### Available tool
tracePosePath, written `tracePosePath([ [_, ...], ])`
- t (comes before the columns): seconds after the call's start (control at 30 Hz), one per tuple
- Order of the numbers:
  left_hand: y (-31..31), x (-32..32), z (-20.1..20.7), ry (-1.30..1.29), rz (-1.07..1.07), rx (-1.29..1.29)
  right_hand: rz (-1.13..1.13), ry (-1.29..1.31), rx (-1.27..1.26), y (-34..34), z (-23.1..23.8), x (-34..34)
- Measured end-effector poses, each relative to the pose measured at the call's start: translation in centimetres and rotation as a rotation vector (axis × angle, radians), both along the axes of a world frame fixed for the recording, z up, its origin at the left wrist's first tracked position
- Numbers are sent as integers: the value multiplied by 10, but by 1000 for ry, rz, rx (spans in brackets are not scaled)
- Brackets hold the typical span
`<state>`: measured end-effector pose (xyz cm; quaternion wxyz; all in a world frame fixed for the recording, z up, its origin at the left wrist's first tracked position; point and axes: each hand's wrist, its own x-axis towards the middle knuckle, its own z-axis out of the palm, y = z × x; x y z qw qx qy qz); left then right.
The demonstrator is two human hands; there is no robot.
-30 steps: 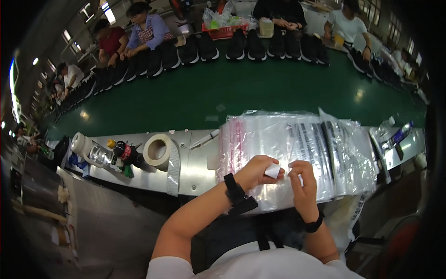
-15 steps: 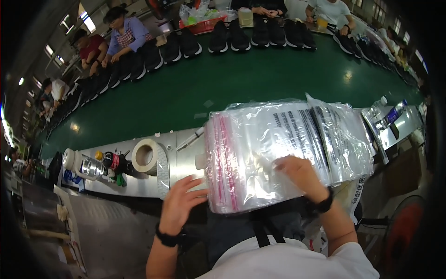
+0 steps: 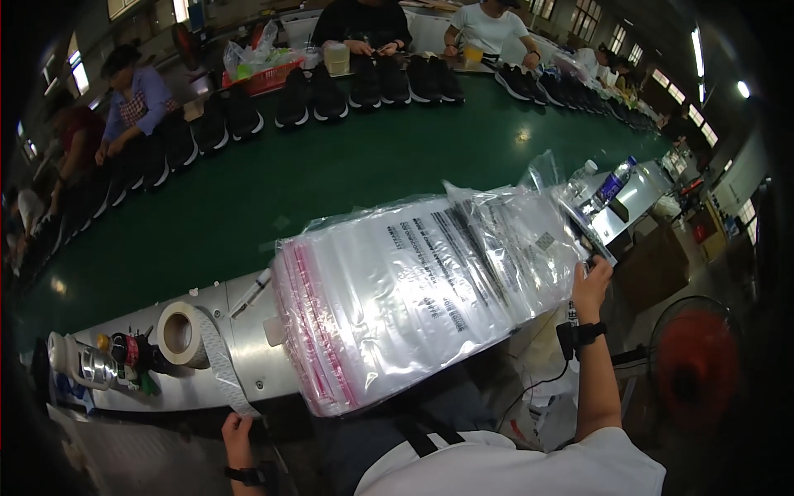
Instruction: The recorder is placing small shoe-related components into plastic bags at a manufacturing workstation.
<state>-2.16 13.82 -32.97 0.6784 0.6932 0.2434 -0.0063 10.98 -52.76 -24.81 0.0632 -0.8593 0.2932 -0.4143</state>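
My left hand (image 3: 238, 438) is low at the left, its fingertips pinched on the loose end of a label strip (image 3: 225, 372). The strip runs down over the table edge from a white roll (image 3: 184, 335) with a cardboard core. In front of me lies a stack of clear plastic bags (image 3: 389, 289), with pink seal bands at the left and black print on top. Beside the stack's right end, my right hand (image 3: 590, 289) has curled fingers at a small dark thing. What that thing is, I cannot make out.
Bottles and a clear jug (image 3: 91, 364) stand left of the roll. A purple-labelled bottle (image 3: 614, 183) lies at the right. Black shoes (image 3: 380, 80) line the green table's (image 3: 347, 157) far side, where people sit. A red fan (image 3: 695, 364) stands at the lower right.
My left hand has gone down from beside the bags to the label strip's end. My right hand has left the top of the bags for their right end. The view has shifted right.
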Motion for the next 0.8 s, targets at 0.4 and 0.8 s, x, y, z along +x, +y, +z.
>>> tracePosePath([
  [0.4,-64,-10,81,-44,79,-277,289,1068,144,84,74,48],
  [0.8,-64,1,89,-72,118,-383,961,808,233,27,70,130],
])
